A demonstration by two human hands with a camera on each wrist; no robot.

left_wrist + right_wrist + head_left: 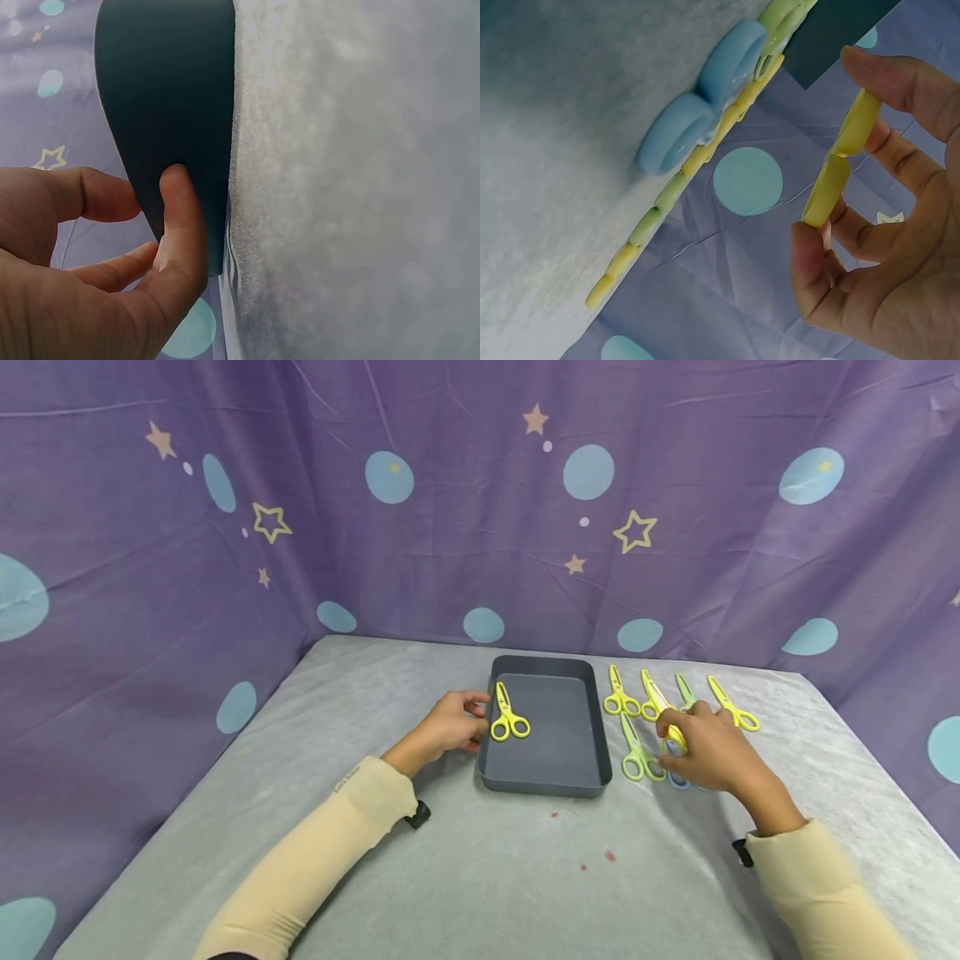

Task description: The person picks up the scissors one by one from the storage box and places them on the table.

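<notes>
My right hand (708, 747) pinches a pair of yellow scissors (825, 191) by its handle loops, raised over the table in the right wrist view. Just beneath it lie blue scissors (676, 133), partly hidden by the hand in the head view. Green scissors (632, 739) rest left of that hand. My left hand (453, 722) is at the left wall of a dark grey tray (547, 789), its fingers touching the outer side and rim. Inside the tray, against its left side, lies another pair of yellow scissors (504, 703).
Behind the right hand, a row of scissors lies on the grey-covered table (495, 877): yellow scissors (615, 681) nearest the tray, more yellow and green scissors (682, 685), and yellow scissors (731, 703) at the far right. A purple patterned curtain (465, 552) closes off the back and sides.
</notes>
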